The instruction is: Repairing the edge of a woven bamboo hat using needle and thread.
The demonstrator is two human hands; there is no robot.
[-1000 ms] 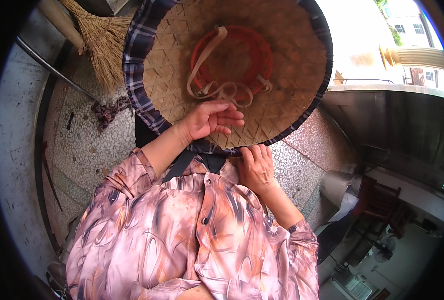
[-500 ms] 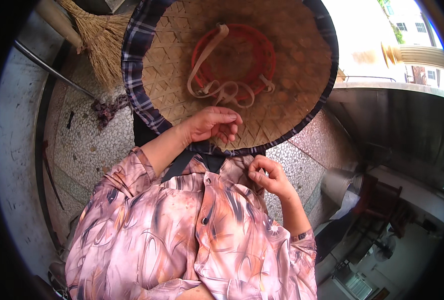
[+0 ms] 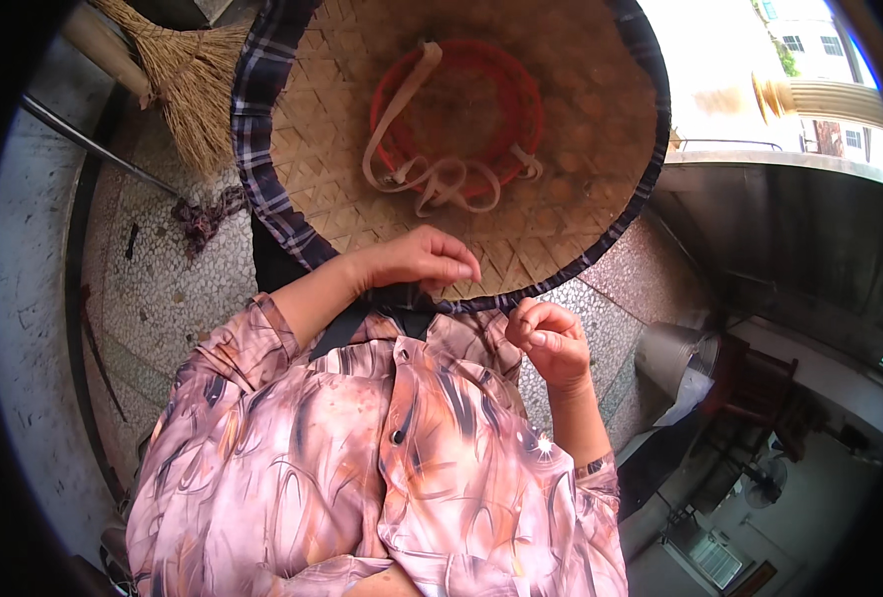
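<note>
Both curled narrow, my left hand [image 3: 424,261] lies over the hat [image 3: 451,124] while my right hand [image 3: 553,340], now off the rim [image 3: 255,154], leaves that side unclamped, any hold unclear.

Woven hat [image 3: 327,129] I saw was tan inside, with navy-and-white plaid cloth [image 3: 253,139] round its edge, plus a red ring [image 3: 531,109] and cream strap [image 3: 395,107]. Shirt [image 3: 312,478] was pink with orange and dark swirls; floor [image 3: 208,289] was speckled greyish white.
</note>
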